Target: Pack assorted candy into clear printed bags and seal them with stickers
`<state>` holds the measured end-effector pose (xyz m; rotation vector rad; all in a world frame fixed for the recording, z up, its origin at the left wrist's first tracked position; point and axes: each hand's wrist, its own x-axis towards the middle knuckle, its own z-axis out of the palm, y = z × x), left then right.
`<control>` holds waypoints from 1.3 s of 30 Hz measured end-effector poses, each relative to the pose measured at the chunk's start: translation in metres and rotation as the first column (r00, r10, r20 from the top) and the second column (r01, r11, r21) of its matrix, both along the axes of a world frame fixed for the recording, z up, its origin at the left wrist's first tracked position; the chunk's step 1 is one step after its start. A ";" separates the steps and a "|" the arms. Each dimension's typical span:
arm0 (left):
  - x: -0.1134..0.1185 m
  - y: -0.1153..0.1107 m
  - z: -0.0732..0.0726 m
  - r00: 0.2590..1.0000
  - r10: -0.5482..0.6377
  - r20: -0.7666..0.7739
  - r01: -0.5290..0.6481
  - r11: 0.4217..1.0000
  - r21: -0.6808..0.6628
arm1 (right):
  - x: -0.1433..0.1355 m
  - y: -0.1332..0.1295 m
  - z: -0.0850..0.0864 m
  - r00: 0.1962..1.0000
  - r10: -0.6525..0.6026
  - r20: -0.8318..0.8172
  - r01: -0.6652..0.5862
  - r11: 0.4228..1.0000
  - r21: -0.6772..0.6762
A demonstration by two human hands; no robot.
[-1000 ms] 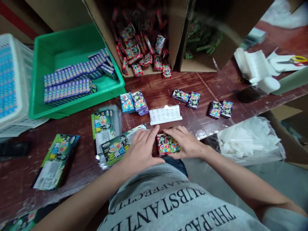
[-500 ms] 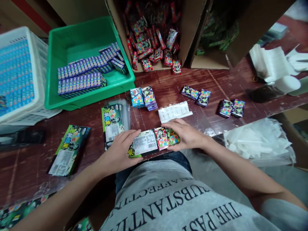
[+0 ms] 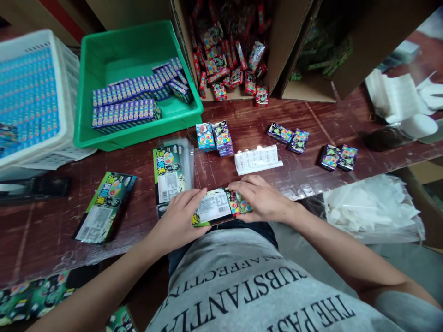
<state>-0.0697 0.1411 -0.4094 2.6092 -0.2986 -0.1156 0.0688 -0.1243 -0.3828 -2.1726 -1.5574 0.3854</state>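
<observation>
In front of my waist I hold a black-and-green printed plastic packet [image 3: 213, 208] with a white label. My left hand [image 3: 183, 220] is closed around its left end. A red candy box [image 3: 235, 206] and a green candy box [image 3: 245, 206] show at the packet's right end. My right hand [image 3: 259, 199] grips these boxes, its fingers covering part of them. Beside my left hand lies a stack of similar flat packets [image 3: 168, 161]. Just beyond my right hand is a white sheet of round clear stickers [image 3: 256, 160].
A filled packet [image 3: 104, 210] lies at left. Blue and purple boxes [image 3: 215, 137] are stacked ahead; purple boxes [image 3: 297, 140] lie to the right. Behind stand a green bin [image 3: 138, 41], a white basket [image 3: 67, 87] and cardboard cartons [image 3: 289, 50]. A plastic bag of white scraps [image 3: 370, 207] hangs at right.
My right hand has moved toward my left hand, and less of the red and green boxes shows beyond the packet. The whole view has shifted slightly.
</observation>
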 end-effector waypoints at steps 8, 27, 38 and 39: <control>-0.002 -0.001 -0.003 1.000 0.021 -0.004 -0.021 0.999 0.042 | 0.006 -0.024 -0.004 0.996 0.006 -0.094 -0.004 1.000 0.020; 0.021 -0.045 0.039 0.842 0.529 0.104 -0.494 0.835 -0.243 | 0.021 0.011 0.025 0.915 -0.178 -0.361 0.303 0.896 0.324; 0.028 -0.059 0.011 0.854 0.460 -0.243 -0.388 0.250 -0.887 | 0.003 0.029 0.006 0.681 -0.304 -0.666 0.588 0.768 0.252; 0.030 -0.058 0.010 0.848 0.463 -0.259 -0.397 0.230 -0.889 | 0.000 0.031 0.002 0.617 -0.315 -0.722 0.660 0.707 0.256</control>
